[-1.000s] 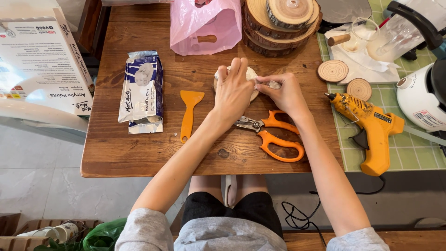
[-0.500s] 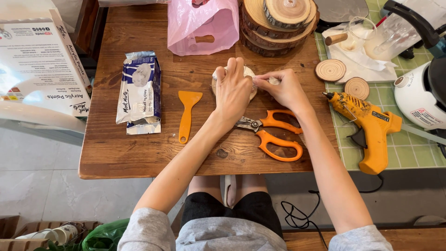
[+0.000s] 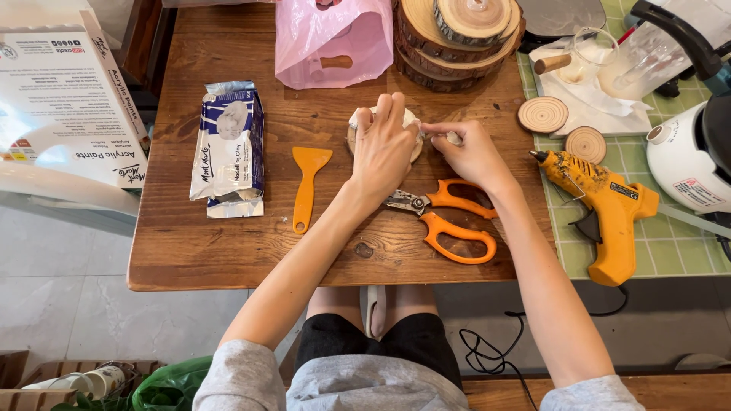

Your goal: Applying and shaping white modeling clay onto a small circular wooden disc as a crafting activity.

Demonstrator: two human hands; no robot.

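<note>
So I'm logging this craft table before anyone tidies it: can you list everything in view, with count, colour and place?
White lump of clay on a round wood slice: one, table centre, under the left hand.
Orange plastic scraper: one, left of the hands.
Orange-handled scissors: one, below the hands.
Blue-and-white clay packet: one, table left.
Pink plastic bag: one, table top.
Stack of bark-edged wood rounds: one stack, top centre.
Small wood discs: two, on the green mat.
Yellow glue gun: one, on the mat.
White paint box: one, far left.
Left hand: pressing the clay.
Right hand: pinching a small white bit.
</note>
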